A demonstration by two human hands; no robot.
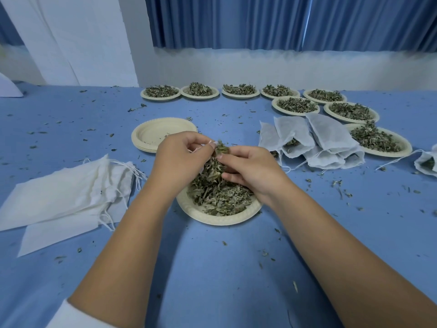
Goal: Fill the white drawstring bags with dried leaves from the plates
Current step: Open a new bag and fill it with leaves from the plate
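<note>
over the near plate (pixel 220 217), left hand (pixel 179 157) pinches the mouth of the upright bag (pixel 212 166); right hand (pixel 250 166) just beside pinches leaves (pixel 222 149)

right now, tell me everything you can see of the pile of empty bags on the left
The pile of empty bags is white, thin and cloth-like: several flat bags loosely stacked and fanned out, resting on the blue table. Thin white drawstrings trail from its right end. Leaf crumbs lie scattered around it.
</note>
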